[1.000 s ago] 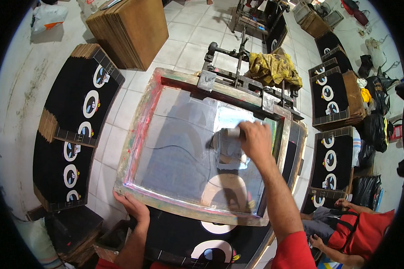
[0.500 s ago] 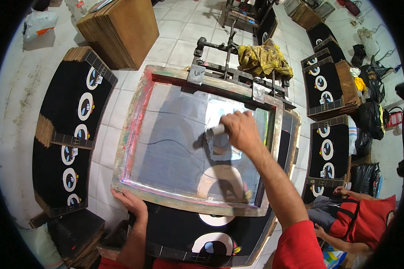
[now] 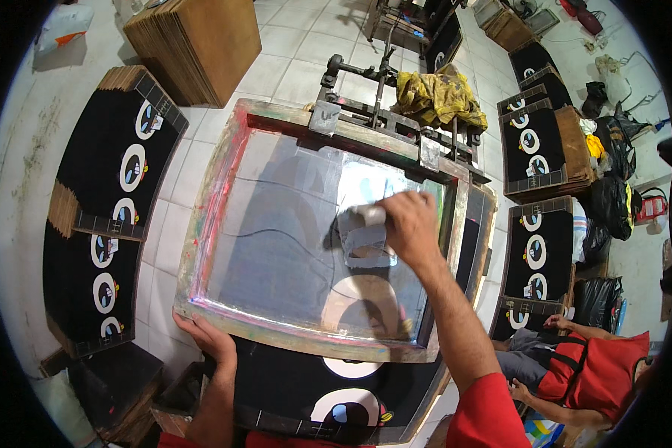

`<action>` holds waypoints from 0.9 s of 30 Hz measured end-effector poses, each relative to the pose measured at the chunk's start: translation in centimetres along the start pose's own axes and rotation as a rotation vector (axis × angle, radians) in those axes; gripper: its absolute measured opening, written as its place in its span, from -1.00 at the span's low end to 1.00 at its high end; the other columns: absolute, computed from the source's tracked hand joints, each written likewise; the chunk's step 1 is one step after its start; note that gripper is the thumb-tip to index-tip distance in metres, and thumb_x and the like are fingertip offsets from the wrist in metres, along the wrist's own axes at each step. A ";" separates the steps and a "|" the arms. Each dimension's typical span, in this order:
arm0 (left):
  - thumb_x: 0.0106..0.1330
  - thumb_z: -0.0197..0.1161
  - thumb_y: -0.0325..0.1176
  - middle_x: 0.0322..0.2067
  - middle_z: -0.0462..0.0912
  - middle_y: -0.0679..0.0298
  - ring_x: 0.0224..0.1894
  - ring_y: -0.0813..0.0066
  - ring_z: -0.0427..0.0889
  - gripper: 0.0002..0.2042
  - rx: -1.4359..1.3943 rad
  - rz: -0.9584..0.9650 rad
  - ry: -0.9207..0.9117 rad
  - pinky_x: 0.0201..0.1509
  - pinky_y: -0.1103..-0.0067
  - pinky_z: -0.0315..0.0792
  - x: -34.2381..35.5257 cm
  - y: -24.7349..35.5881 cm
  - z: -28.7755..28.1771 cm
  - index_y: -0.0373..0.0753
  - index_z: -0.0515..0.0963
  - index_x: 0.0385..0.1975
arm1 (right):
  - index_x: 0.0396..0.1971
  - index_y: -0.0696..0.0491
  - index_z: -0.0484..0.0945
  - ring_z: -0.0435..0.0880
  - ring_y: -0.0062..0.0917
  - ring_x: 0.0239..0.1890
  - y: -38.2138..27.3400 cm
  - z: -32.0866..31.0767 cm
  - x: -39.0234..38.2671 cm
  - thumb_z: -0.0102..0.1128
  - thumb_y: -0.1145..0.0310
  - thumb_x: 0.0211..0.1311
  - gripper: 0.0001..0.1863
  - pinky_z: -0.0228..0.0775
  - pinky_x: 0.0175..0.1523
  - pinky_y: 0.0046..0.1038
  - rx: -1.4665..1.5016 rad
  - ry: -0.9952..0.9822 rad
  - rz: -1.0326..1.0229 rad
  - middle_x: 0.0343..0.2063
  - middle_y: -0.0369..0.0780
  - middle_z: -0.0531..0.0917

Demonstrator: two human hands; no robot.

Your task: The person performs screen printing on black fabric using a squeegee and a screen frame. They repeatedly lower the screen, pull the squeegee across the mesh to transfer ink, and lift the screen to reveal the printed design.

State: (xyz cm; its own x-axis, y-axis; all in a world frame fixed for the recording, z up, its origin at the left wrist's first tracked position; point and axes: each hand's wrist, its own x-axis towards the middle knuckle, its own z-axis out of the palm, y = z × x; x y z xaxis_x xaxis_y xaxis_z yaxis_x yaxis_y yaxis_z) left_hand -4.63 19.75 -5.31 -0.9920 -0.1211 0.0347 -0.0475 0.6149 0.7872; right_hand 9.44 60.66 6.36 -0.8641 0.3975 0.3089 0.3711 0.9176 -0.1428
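The squeegee (image 3: 366,216), as the pale grey block appears to be, sits over the screen (image 3: 336,347), right of its middle and a little toward its far edge. It juts to the left out of the right hand (image 3: 411,228), whose fingers are closed around its right end. What shows of its long axis runs roughly left to right, along the frame's far and near edges; the rest is hidden by the grip. The right hand is the nearer one, well apart from the left hand (image 3: 215,342), which touches the frame's near left corner with bent fingers; whether these clamp it or merely rest there, I cannot tell.

A wet-looking, bluish-white ink patch (image 3: 371,258) spreads around the squeegee, glossy toward the far edge. The rest of the mesh (image 3: 276,246) is smooth, greyish and translucent, crossed by a thin wavy line. The frame is rectangular worn wood, stained red and pink along its left inner wall. Two blocky metal clamps (image 3: 324,118) grip its far edge, and a crumpled yellow cloth (image 3: 437,97) with dark stains hangs beyond. Below the near edge lies a matt black panel (image 3: 276,388) printed with rounded white shapes.
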 end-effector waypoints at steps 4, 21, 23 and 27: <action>0.63 -0.22 -0.15 0.39 0.21 -0.39 0.38 -0.29 0.35 -0.39 -0.009 -0.041 -0.007 0.41 0.16 0.26 -0.2 0.4 -0.1 -0.34 -0.10 0.54 | -0.21 -0.03 0.62 0.64 -0.29 -0.11 3.3 1.6 4.6 0.35 0.51 0.02 -0.72 0.35 0.03 -0.21 0.039 0.055 0.139 -0.30 -0.28 0.68; 0.64 -0.25 -0.09 0.37 0.21 -0.43 0.36 -0.35 0.34 -0.38 0.026 0.009 -0.011 0.40 0.11 0.24 -0.1 0.4 -0.1 -0.37 -0.09 0.53 | -0.22 0.03 0.63 0.63 -0.16 -0.16 1.1 0.9 4.6 0.34 0.54 -0.04 -0.70 0.47 -0.10 -0.15 0.026 -0.016 0.158 -0.28 -0.18 0.72; 0.64 -0.25 -0.08 0.37 0.21 -0.43 0.37 -0.35 0.33 -0.37 0.037 -0.019 -0.023 0.40 0.11 0.24 -0.1 0.6 -0.2 -0.36 -0.09 0.53 | -0.21 0.02 0.61 0.61 -0.18 -0.14 2.4 2.5 7.2 0.32 0.54 -0.01 -0.71 0.45 -0.07 -0.17 0.042 0.068 0.108 -0.28 -0.21 0.68; 0.63 -0.25 -0.07 0.37 0.21 -0.42 0.37 -0.35 0.34 -0.37 0.021 -0.034 -0.033 0.41 0.12 0.24 -0.2 0.5 -0.2 -0.36 -0.10 0.53 | -0.22 0.02 0.60 0.61 -0.16 -0.15 2.4 2.7 6.1 0.28 0.57 -0.01 -0.72 0.45 -0.09 -0.15 0.021 0.093 0.060 -0.28 -0.20 0.69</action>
State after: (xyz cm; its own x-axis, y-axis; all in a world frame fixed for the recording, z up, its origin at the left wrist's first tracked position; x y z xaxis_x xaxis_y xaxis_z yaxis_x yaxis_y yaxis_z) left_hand -4.47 19.92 -4.73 -0.9931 -0.1169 -0.0123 -0.0834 0.6270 0.7746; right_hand 4.16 65.22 5.33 -0.8051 0.4516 0.3846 0.4129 0.8921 -0.1833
